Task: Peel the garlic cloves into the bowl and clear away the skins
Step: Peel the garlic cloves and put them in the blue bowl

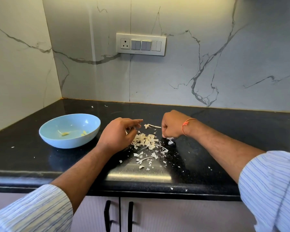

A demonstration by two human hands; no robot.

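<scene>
Resting on the black bench [224,131], your right hand [170,125] has fingers curled, pinching skin scraps just right of the skins pile [145,141]. Your left hand [118,133] hovers left of the pile, fingers loose, holding nothing. The blue bowl [57,139] with peeled cloves [65,133] sits further left.

Both hands [119,133] [170,126] beside a skin pile [145,141] on black counter [224,131], blue bowl [69,131] left.

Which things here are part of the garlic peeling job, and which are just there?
Part of the job:
blue bowl
peeled cloves
pile of skins
left hand
right hand

Just there:
switch panel
cabinet handles
</scene>
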